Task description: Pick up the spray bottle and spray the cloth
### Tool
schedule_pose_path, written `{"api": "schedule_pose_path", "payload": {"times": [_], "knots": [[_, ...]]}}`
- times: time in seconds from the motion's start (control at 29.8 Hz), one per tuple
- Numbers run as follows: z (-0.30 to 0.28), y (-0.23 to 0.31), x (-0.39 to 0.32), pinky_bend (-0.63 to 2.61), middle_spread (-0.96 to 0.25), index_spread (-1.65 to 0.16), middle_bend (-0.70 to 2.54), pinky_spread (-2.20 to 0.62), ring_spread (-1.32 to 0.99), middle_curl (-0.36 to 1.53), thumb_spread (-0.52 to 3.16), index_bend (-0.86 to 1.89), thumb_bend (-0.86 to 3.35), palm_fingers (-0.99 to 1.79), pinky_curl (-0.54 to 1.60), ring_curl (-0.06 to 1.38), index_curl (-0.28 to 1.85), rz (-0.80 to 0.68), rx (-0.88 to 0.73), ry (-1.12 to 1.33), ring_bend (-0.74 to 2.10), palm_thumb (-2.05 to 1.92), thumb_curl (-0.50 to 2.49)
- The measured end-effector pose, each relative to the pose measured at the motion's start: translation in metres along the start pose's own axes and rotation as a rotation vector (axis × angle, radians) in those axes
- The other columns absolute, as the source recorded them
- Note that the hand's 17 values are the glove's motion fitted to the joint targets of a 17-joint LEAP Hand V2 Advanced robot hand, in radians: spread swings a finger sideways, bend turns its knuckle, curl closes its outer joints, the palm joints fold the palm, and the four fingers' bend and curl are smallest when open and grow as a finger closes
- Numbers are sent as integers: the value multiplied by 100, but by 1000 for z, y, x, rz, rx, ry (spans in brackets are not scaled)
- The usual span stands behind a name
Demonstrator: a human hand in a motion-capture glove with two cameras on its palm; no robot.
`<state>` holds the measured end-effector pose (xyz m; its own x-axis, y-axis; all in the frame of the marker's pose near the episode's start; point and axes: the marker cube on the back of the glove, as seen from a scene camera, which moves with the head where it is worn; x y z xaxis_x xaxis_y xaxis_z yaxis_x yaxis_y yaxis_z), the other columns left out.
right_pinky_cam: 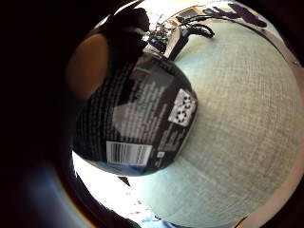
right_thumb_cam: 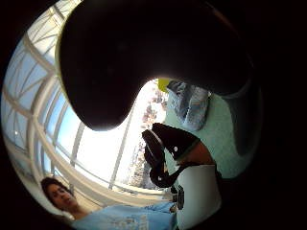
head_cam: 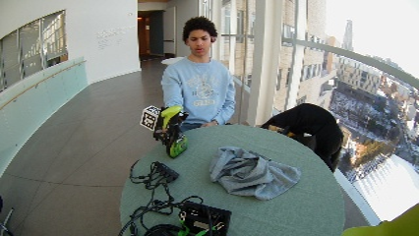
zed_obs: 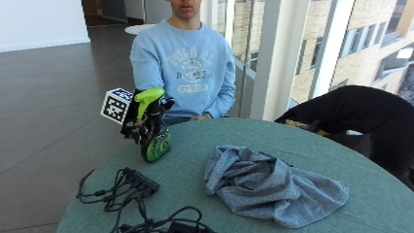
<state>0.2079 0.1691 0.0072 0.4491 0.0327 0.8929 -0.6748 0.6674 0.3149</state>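
Here the right hand is wrapped around the neck of the bottle, just under its yellow-green spray head, with the base tilted and at or barely above the table; contact cannot be told. The cloth lies crumpled on the table, well apart from the hand, on the side away from the person's body. The little-finger palm view shows the bottle's dark label close against the palm, with green tablecloth beyond. To do this step well, I would lift the bottle upright first, then carry it toward the cloth with the nozzle turned to face it. The black cables lie near the bottle's base, so a straight rise should avoid them. The forefinger probably needs to reach the trigger before spraying.
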Motion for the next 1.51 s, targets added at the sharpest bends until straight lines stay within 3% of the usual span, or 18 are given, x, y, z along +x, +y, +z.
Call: {"api": "schedule_pose_path", "payload": {"times": [0.34,0.64,0.84,1.14,1.51], "knots": [[12,-11,10,20,-4,-35,31,25,5,38,97,19,1,56,31,28,29,-22,45,72,25,64,32],[16,-22,-2,19,-7,-29,26,28,7,38,94,25,12,82,30,28,36,-103,54,128,24,94,40],[24,-38,-23,17,-8,-26,30,27,2,40,82,14,12,101,30,33,36,-185,-174,159,38,104,46],[59,-81,-85,17,-10,-25,33,26,-2,44,71,13,5,107,30,37,37,-150,-633,271,43,106,52],[107,-103,-115,18,-11,-24,33,26,-3,46,67,13,-1,108,31,37,37,-170,-875,427,44,108,57]]}}
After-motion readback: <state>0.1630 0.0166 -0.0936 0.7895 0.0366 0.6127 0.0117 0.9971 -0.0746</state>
